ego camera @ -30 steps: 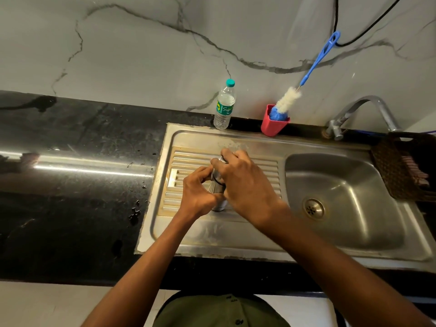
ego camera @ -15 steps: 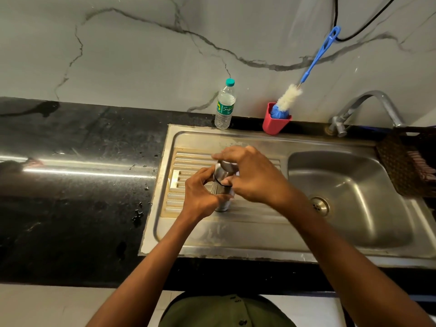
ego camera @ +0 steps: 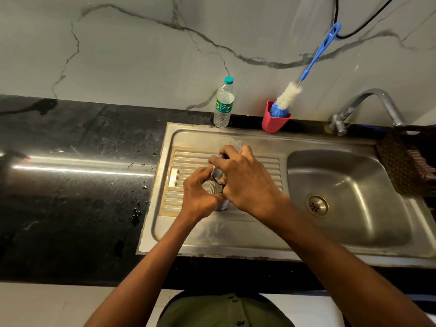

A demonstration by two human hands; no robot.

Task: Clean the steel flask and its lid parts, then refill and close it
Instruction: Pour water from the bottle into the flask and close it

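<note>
A steel flask (ego camera: 218, 185) stands upright on the ribbed drainboard (ego camera: 188, 159) of the sink. My left hand (ego camera: 200, 192) wraps around its ribbed body from the left. My right hand (ego camera: 245, 180) covers the top, with the fingers closed around the steel lid (ego camera: 216, 173). Most of the flask is hidden by both hands; only a strip of its side and its base show.
A plastic water bottle (ego camera: 224, 102) and a red cup (ego camera: 273, 119) holding a blue bottle brush (ego camera: 306, 72) stand against the wall. The sink basin (ego camera: 342, 185) and tap (ego camera: 368, 102) are to the right, beside a dark woven basket (ego camera: 405, 161). Wet black counter (ego camera: 70, 173) lies left.
My right hand has turned on the flask's top, its fingers shifting round the lid. The flask and my left hand stay in the same spot on the drainboard.
</note>
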